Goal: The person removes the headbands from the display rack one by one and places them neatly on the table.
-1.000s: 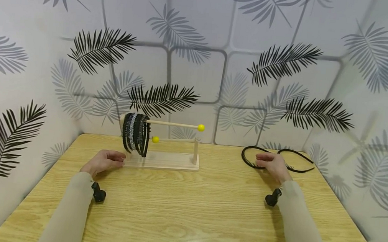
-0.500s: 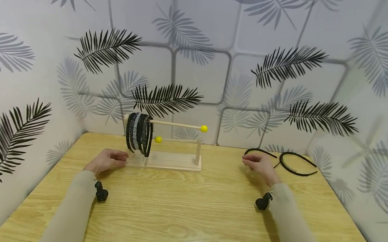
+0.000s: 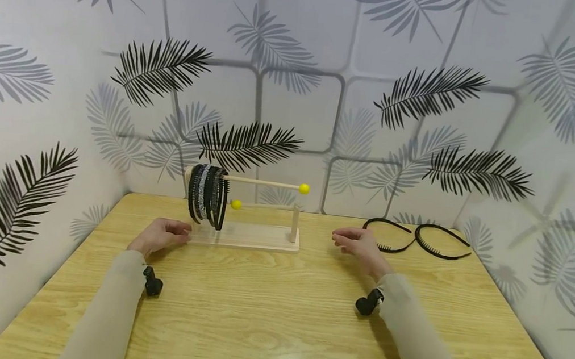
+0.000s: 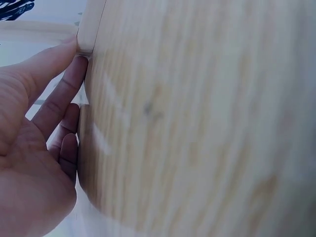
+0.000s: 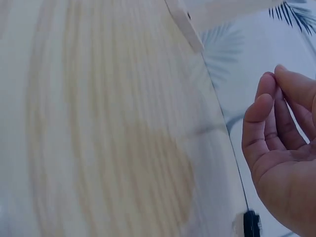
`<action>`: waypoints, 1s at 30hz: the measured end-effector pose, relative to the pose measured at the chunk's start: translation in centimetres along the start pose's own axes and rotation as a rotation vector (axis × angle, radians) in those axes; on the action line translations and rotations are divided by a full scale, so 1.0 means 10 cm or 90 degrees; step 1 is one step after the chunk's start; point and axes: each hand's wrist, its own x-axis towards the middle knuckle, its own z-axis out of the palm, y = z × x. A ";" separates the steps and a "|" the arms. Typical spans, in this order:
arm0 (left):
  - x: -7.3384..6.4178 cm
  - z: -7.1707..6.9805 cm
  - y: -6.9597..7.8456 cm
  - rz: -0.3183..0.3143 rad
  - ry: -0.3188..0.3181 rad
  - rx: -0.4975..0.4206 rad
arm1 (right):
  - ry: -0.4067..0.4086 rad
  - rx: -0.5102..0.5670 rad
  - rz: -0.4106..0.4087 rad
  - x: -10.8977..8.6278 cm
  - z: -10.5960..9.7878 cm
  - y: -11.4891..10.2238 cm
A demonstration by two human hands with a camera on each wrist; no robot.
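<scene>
A wooden headband stand (image 3: 249, 235) with yellow knobs on its rods is at the back left of the table. Several black and silvery headbands (image 3: 207, 195) hang at the left of its upper rod. My left hand (image 3: 161, 236) holds the left end of the stand's base; in the left wrist view, thumb and index finger meet at its corner (image 4: 89, 37). Right of the stand, my right hand (image 3: 361, 247) hovers over the table, fingers loosely bent and holding nothing. Behind it and to its right lie two black toothed headbands, a nearer one (image 3: 386, 248) and a farther one (image 3: 442, 257).
The wood-grain table (image 3: 266, 309) ends at a leaf-patterned wall (image 3: 293, 111) behind and on both sides. The stand's lower rod ends in a yellow knob (image 3: 236, 204). Its right post (image 3: 295, 224) faces my right hand.
My right hand has moved left, away from the two loose headbands toward the stand, uncovering more of the left one. My left hand stays at the stand's base. The head view shifted slightly.
</scene>
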 end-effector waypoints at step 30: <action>-0.02 0.03 0.03 0.006 0.009 0.027 | -0.122 0.072 -0.029 0.05 0.93 -0.43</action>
